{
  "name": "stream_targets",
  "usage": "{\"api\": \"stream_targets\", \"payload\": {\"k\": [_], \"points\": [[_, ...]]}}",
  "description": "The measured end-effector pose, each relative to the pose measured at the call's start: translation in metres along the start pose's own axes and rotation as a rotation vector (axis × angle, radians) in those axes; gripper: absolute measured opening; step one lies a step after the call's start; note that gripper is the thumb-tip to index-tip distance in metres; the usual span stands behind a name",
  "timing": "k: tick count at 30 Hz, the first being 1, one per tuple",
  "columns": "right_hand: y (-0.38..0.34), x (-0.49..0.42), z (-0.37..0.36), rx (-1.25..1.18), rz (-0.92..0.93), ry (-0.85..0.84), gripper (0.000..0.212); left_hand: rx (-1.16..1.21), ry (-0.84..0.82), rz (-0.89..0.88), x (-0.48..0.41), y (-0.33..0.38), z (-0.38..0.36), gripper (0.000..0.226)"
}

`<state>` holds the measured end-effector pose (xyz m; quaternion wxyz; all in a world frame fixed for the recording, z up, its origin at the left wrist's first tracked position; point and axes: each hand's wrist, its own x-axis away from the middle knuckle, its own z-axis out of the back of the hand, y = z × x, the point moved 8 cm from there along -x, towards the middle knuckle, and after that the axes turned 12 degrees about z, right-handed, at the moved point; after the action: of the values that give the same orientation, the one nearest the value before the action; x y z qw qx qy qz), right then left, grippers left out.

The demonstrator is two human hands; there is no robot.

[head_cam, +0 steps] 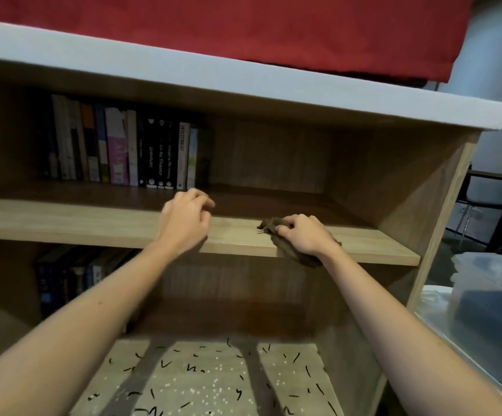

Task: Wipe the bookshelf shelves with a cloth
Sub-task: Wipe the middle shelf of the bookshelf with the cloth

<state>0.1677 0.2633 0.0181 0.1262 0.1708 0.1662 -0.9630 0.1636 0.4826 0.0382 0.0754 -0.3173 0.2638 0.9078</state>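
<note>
A wooden bookshelf fills the view, and its middle shelf [63,223] runs across at hand height. My right hand [303,237] grips a crumpled brown cloth [288,250] on the front edge of that shelf, right of centre; part of the cloth hangs over the edge. My left hand [185,219] hovers over the shelf's front near the middle, fingers loosely curled, holding nothing. A row of upright books [123,151] stands at the back left of this shelf, just behind my left hand.
More books [72,277] stand on the lower shelf at the left. The bottom shelf [213,379] is speckled with dark marks and white specks. A white top board [243,79] caps the unit under a red cloth [243,28]. Clear plastic bins [490,289] sit to the right.
</note>
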Motion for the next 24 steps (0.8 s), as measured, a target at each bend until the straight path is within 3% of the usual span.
{"api": "stream_targets", "payload": {"k": [5,8,11,13,15,17,22,24], "points": [[-0.095,0.013,-0.024,0.104,0.245,0.117,0.033,-0.212,-0.072,0.134,-0.012,-0.068,0.021,0.028],[-0.126,0.023,-0.029,-0.123,0.408,0.067,0.025,-0.25,-0.154,0.171,-0.015,-0.085,0.018,0.029],[-0.111,0.013,-0.001,-0.322,0.367,0.182,0.012,-0.242,-0.235,0.164,-0.013,-0.09,0.009,0.03],[-0.085,-0.004,0.009,-0.184,0.222,0.28,0.02,-0.244,-0.248,0.147,-0.012,-0.09,0.007,0.031],[-0.068,-0.017,-0.012,0.054,0.041,0.121,0.034,-0.251,-0.248,0.145,-0.012,-0.09,0.008,0.031],[-0.076,-0.023,-0.034,0.112,0.015,-0.007,0.04,-0.251,-0.249,0.146,-0.012,-0.091,0.009,0.031],[-0.135,-0.012,-0.053,0.123,0.289,0.067,0.037,-0.246,-0.249,0.155,-0.012,-0.092,0.008,0.031],[-0.142,-0.007,-0.049,-0.014,0.38,0.035,0.03,-0.233,-0.258,0.167,-0.013,-0.093,0.008,0.03]]}}
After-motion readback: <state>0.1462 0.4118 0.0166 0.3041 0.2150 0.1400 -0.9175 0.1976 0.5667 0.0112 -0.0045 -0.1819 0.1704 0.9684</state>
